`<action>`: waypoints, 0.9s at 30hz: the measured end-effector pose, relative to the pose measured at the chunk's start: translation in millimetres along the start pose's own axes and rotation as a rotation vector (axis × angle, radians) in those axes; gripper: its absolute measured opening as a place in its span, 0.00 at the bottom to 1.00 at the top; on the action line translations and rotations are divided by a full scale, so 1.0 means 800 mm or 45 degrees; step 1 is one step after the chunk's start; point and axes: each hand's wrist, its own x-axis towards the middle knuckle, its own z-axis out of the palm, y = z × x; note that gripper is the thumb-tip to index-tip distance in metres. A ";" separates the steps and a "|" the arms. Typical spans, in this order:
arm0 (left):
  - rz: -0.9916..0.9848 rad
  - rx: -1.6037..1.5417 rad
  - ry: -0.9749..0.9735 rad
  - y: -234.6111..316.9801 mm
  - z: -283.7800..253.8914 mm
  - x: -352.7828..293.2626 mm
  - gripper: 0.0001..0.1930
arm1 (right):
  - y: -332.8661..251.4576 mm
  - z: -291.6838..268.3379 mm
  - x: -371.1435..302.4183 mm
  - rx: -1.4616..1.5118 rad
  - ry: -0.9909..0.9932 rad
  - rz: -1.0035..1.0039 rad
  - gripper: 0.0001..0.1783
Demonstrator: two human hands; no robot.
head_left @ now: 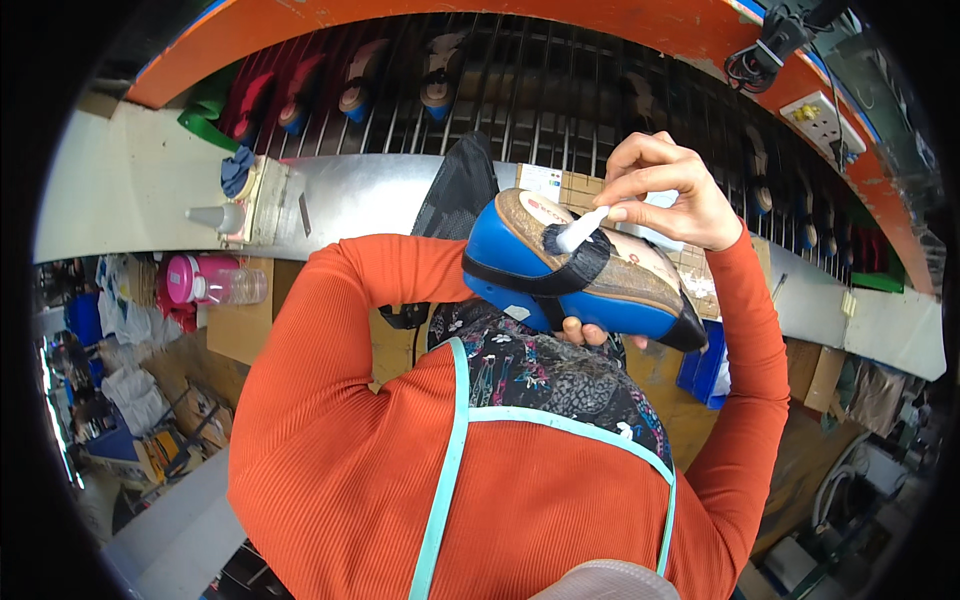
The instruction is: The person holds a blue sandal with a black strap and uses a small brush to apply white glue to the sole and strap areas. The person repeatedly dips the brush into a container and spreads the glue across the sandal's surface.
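Observation:
A blue shoe last [510, 290] is tilted in front of my chest, with its brown cork-edged sole [640, 272] facing up. A black strap [575, 278] wraps around its side and over the sole's edge. My left hand [588, 332] grips the last from below; only some fingertips show past its lower side, and the rest is hidden behind it. Above the sole, my right hand [665, 185] pinches a white tapered applicator [582, 230], whose exact kind is unclear. Its lower end meets the dark strap end on the sole.
Beyond a metal ledge [345, 200], a conveyor of metal rollers [400, 130] carries several lasts with uppers. A grey cone [215, 217] lies at the left on the ledge. Cardboard [700, 285] is behind the last. A power socket [825, 120] and cables are at the upper right.

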 end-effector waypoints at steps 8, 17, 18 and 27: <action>-0.168 -0.058 -0.200 0.023 -0.034 0.034 0.45 | 0.015 -0.048 0.004 0.309 -0.500 0.134 0.10; 1.418 1.277 0.985 0.049 0.020 -0.026 0.39 | -0.042 -0.107 -0.065 -0.654 0.295 0.285 0.10; 1.581 0.984 0.827 0.053 0.033 -0.034 0.42 | -0.049 -0.085 -0.078 -0.962 0.531 0.311 0.11; 1.650 1.208 0.337 0.042 0.096 -0.056 0.46 | -0.065 0.101 -0.102 -0.805 0.796 0.405 0.11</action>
